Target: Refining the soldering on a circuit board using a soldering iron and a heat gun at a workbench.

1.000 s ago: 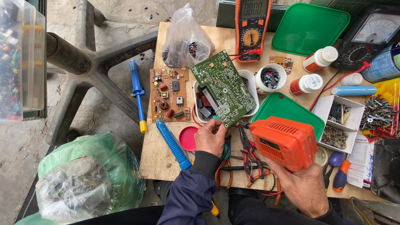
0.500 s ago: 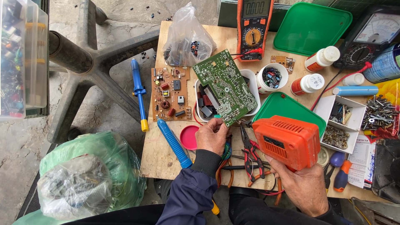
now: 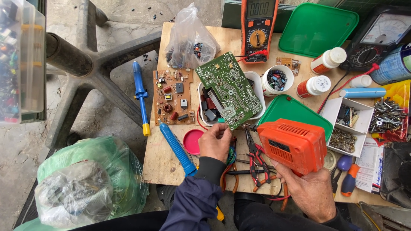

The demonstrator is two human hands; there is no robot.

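Both hands are busy at the lower middle of the frame. Left hand (image 3: pixel 215 143) pinches the near corner of a green circuit board (image 3: pixel 229 95), holding it tilted up over a white tub (image 3: pixel 257 84) of loose parts. Right hand (image 3: pixel 309 190) is wrapped around the grip of an orange soldering gun (image 3: pixel 292 145), whose tip points left toward the held corner of the board, very near it; whether it touches cannot be told.

Judging from this, the work on the board is under way rather than finished: the board is off the table and turned solder side up, the gun is brought to it, and a brown circuit board (image 3: pixel 173 96) lies flat and untouched just left of the tub.

Below the left hand lie red-handled pliers (image 3: pixel 256 156), a pink lid (image 3: pixel 193 141) and a blue desoldering pump (image 3: pixel 176 147). Further up the frame stand an orange multimeter (image 3: pixel 257 30), a clear bag of small parts (image 3: pixel 191 39), a green tray (image 3: pixel 319 26) and two white bottles. At right, a white box of screws (image 3: pixel 347 122).

All this sits on a plywood tabletop (image 3: pixel 160 160). Around it is rough concrete floor, with a chair base (image 3: pixel 85 70) at upper left and a green plastic bag (image 3: pixel 92 179) at lower left.
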